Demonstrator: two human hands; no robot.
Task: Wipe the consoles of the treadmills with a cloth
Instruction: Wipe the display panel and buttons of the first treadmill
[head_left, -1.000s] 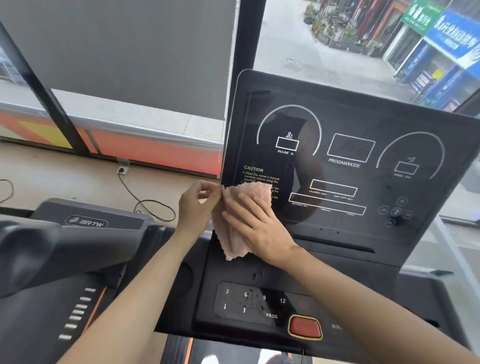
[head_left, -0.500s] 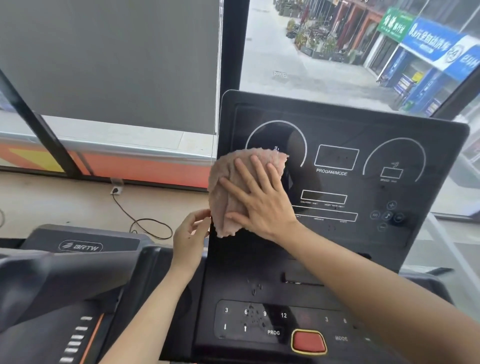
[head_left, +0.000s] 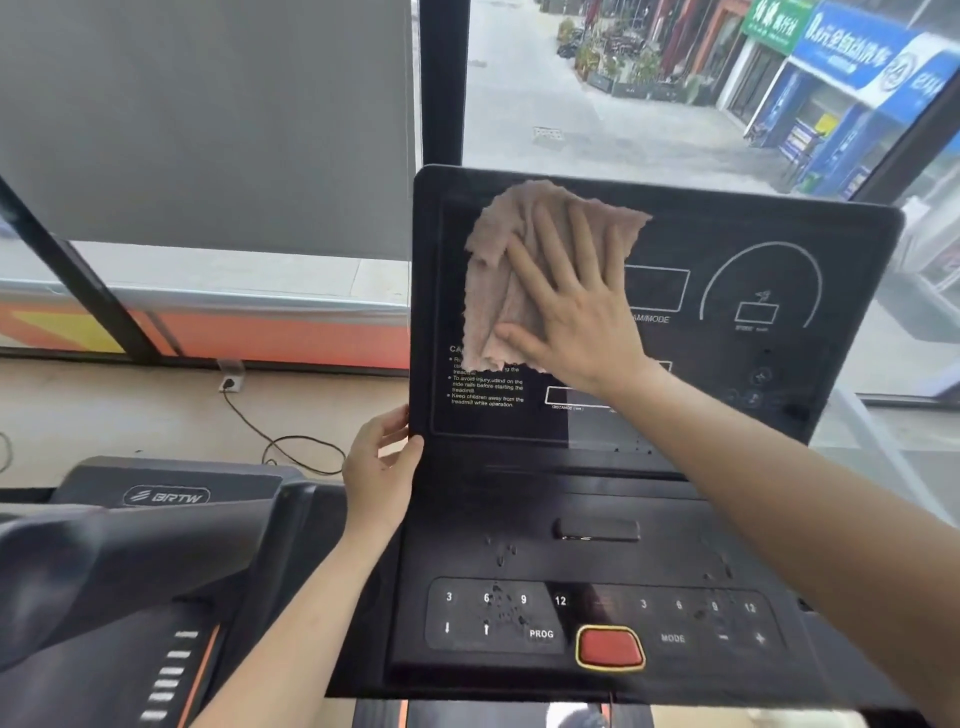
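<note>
Black and glossy, the plastic treadmill console (head_left: 727, 218) fills the view, its upright display panel facing the person. Beside it on the left stands a grey neighbouring treadmill (head_left: 156, 545). A pink crinkled wiping cloth (head_left: 498, 291) lies flat against the display's upper left, pinned there by the right hand (head_left: 576, 322), fingers straight and spread wide. The left hand (head_left: 379, 467) grips the panel's lower left edge (thumb in front, fingers curled behind). Small specks dot the recessed keypad (head_left: 602, 605), the only hollow here, beside the red oval button (head_left: 610, 648).
</note>
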